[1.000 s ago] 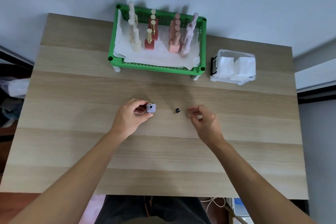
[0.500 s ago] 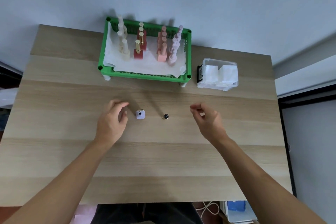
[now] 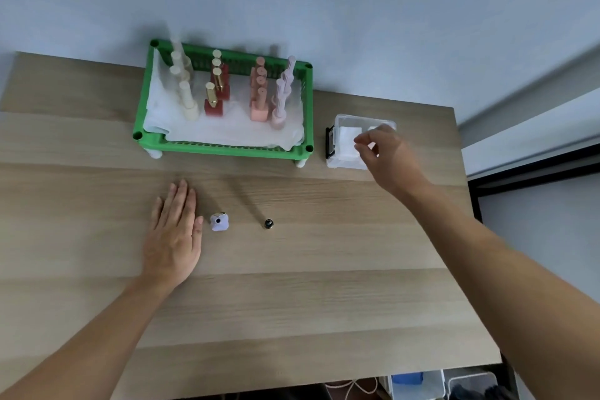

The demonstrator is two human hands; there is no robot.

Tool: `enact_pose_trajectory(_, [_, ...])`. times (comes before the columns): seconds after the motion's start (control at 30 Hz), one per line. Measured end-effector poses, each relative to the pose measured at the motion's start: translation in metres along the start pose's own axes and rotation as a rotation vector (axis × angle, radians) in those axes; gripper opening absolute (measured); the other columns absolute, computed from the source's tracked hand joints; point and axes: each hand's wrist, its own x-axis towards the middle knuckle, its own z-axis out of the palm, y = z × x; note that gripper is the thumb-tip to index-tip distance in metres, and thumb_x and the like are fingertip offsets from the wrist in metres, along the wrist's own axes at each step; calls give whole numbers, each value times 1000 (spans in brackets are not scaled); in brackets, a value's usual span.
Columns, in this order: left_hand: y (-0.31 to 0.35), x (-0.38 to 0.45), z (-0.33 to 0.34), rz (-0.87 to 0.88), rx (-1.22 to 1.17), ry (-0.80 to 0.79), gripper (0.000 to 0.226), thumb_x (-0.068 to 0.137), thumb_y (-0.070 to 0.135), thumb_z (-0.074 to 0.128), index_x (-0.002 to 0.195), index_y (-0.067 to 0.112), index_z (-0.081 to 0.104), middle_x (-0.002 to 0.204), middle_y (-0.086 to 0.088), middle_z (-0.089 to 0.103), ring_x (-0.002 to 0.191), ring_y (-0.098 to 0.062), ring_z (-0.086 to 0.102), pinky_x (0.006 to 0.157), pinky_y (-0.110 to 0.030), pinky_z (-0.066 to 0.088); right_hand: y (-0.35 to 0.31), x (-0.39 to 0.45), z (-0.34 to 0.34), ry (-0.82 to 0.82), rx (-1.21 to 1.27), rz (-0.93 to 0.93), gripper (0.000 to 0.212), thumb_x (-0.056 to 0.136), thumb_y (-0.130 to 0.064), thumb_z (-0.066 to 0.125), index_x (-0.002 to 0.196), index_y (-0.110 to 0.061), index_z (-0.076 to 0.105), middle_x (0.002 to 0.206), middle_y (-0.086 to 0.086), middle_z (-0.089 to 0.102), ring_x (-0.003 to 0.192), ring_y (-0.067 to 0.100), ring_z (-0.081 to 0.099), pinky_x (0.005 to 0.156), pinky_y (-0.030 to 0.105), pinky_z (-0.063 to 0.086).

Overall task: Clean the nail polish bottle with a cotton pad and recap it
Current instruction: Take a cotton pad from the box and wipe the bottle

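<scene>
One nail polish bottle, one cap; left hand flat, right hand curled over pads, grasp unclear.

The right hand is covering the near right part of the clear box, so whether its fingertips are pinching a cotton pad cannot be told. Both forearms are running out of the bottom edge. The counter is being cropped at the left edge. The cap, seen end-on, is too small to make out. In the green basket, the rear bottles are hiding behind the front ones and blurring together.
</scene>
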Motion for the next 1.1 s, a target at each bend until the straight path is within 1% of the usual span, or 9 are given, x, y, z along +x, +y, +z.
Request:
enact_pose_trajectory(0.07, [0,0,1,1,8,6,60,105,25,30,147,-13,48,161,-28,41,151,-43,40,123,-62,31,0,16,-5,-54,-73,-15,20,100,-21,63,115,-15,75,123,5,66,96,27,68,91,43,54])
enact_pose_trajectory(0.17, [-2,1,4,-3,17,16,59,105,25,30,148,-12,48,162,-26,41,152,-42,40,123,-61,31,-2,35,-8,-152,-219,-45,26,100,-22,62,124,-19,72,128,4,62,110,33,65,96,46,52])
enact_pose_trajectory(0.33, [-5,2,9,-3,32,40,59,105,27,31,148,-10,48,163,-24,40,153,-40,39,124,-60,30,-5,53,-9,-207,-367,-71,32,101,-22,58,131,-24,69,133,3,61,118,32,63,95,41,50])
enact_pose_trajectory(0.47, [-7,2,11,-10,33,53,60,105,28,31,148,-9,48,164,-23,39,153,-38,38,125,-60,29,-5,58,-3,-195,-416,-68,37,101,-24,59,137,-20,65,134,9,59,116,37,62,93,42,50])
enact_pose_trajectory(0.57, [-7,2,12,-12,31,49,60,104,28,31,149,-9,48,165,-22,39,153,-38,38,125,-59,29,-3,59,-1,-162,-381,-48,29,101,-26,60,128,-20,69,129,8,60,115,35,62,91,41,50])
enact_pose_trajectory(0.73, [-9,3,13,-8,38,46,60,104,29,32,149,-8,48,165,-22,39,154,-38,37,126,-58,27,-5,57,0,-99,-334,-64,16,98,-24,65,109,-21,75,115,4,68,110,30,64,86,38,52])
enact_pose_trajectory(0.87, [-10,3,14,-7,45,45,60,104,29,33,149,-8,48,165,-22,39,153,-38,38,126,-58,28,-5,55,0,-62,-324,-87,12,96,-23,68,103,-19,76,110,3,70,108,29,64,83,38,52])
enact_pose_trajectory(0.97, [-10,3,14,-7,48,45,60,104,29,33,149,-8,48,165,-22,39,153,-38,38,126,-58,29,-2,54,1,-43,-328,-117,11,95,-19,68,100,-14,76,111,6,69,105,31,63,82,42,54])
enact_pose_trajectory(1.1, [-10,2,14,-7,47,50,60,104,29,33,149,-8,48,165,-21,38,154,-38,38,126,-57,28,2,54,2,-36,-334,-174,10,95,-17,68,96,-10,76,100,9,70,98,33,62,79,44,54])
